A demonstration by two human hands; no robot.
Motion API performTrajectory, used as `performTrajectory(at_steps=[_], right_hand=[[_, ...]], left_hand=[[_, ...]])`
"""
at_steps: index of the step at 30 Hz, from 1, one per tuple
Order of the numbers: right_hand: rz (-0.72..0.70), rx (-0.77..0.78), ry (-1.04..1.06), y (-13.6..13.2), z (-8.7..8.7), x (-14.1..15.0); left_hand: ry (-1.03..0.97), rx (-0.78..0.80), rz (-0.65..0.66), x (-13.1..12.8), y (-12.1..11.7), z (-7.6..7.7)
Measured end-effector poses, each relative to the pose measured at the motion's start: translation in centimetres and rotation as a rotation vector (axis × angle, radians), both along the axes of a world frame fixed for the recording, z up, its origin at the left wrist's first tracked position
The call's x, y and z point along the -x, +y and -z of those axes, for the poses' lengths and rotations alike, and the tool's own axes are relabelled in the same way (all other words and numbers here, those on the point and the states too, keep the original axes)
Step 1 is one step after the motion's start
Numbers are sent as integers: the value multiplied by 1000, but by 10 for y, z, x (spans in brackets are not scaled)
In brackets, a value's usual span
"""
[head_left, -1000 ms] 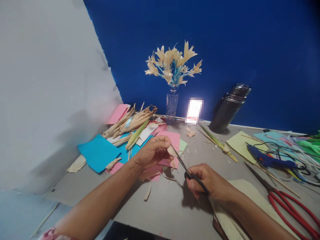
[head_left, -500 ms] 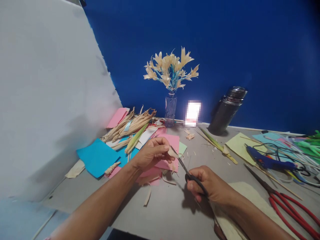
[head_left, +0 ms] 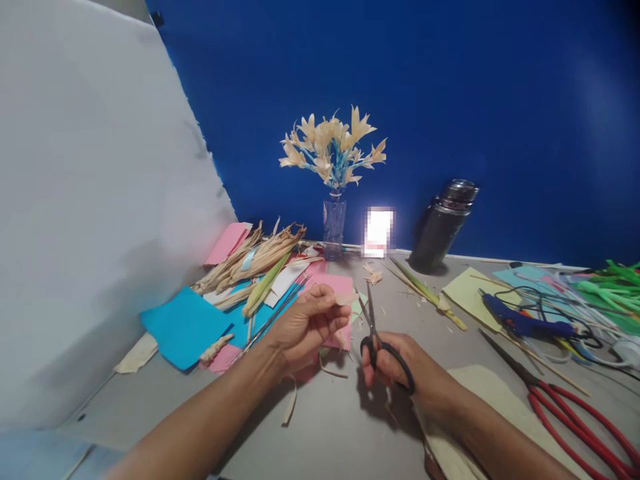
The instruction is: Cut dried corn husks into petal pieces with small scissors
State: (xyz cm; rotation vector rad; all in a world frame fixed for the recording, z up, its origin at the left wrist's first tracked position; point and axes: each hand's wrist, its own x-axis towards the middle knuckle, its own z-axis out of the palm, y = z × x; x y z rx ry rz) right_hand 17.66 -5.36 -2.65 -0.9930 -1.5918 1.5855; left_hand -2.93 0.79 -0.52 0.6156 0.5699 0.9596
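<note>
Between the thumb and fingers of my left hand point(head_left: 311, 321) is pinched a small pale piece of corn husk point(head_left: 345, 299). My right hand point(head_left: 397, 363) grips black-handled scissors point(head_left: 372, 330), their blades parted and pointing away from me, just right of the husk piece and apart from it. Thin husk offcuts point(head_left: 289, 403) lie on the table below my left hand. Behind my hands, a clear bottle point(head_left: 334, 227) holds a bunch of cream husk flowers point(head_left: 330, 147) on blue stems.
Dried husks point(head_left: 265, 252) and a blue paper sheet point(head_left: 187, 327) lie at the left. A dark flask point(head_left: 443, 227) stands at the back right. A blue glue gun point(head_left: 530, 319) and red-handled scissors point(head_left: 575, 413) lie at the right.
The scissors have opened and swung more upright, away from the husk piece they were touching. My left hand has turned the husk piece to point right. The view has shifted slightly.
</note>
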Motion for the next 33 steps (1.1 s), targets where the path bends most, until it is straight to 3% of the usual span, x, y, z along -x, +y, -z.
performTrajectory(at_steps=[7,13,26,33], right_hand=[[28,-7,-5,-2,-4,3],[28,-20,13,-1,-5,3],[-66,29,-43,-3,-19,-6],[-158,89,-63,-1,-12,-14]], left_hand=[[110,-128,67,-13,-8,14],[384,-254,62,-17,-14,11],[109,-132,153,-4,-7,2],[11,-150,176,6,-5,-4]])
